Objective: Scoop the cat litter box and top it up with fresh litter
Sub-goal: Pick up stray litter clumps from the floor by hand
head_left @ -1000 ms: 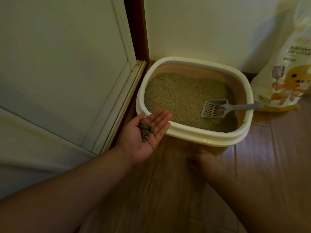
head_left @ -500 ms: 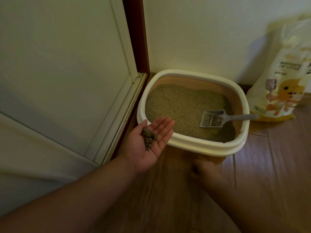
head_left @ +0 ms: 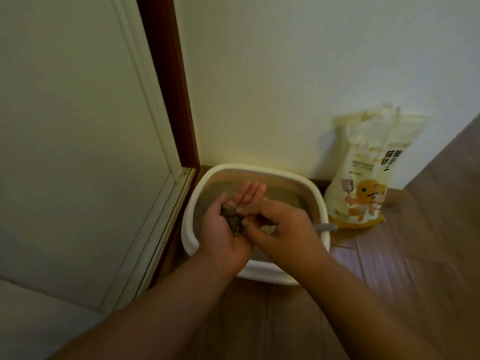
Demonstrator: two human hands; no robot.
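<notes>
We see the litter box (head_left: 191, 203), a cream-rimmed tray with tan inner walls, standing on the wooden floor (head_left: 415, 255) in the corner where a white wall (head_left: 285, 74) meets a dark red door frame (head_left: 166, 74). Grey-beige litter (head_left: 288, 197) fills its bottom. Over the box we hold our left hand (head_left: 228, 224) palm up, its fingers (head_left: 250, 190) straight and pressed together, pointing toward 12 o'clock. A dark, lumpy clump of soiled litter (head_left: 232, 219) lies in the hollow of that palm. At 3 o'clock from the clump, our right hand (head_left: 283, 227) meets the left hand, back upward; its fingers (head_left: 253, 207) are curled, with forefinger and thumb closing at the clump's edge. Whether they actually pinch the clump we cannot tell, as the frame is blurred there. Past the right hand, at 3 o'clock, the grey handle of the scoop (head_left: 326, 226) shows at the box's rim; its head is hidden by the hand. Outside the box at 2 o'clock, the litter bag (head_left: 368, 183), pale yellow with an orange cartoon cat, leans upright against the wall, just beside the box. At 9 o'clock from the box stands a white panelled door (head_left: 78, 126).
</notes>
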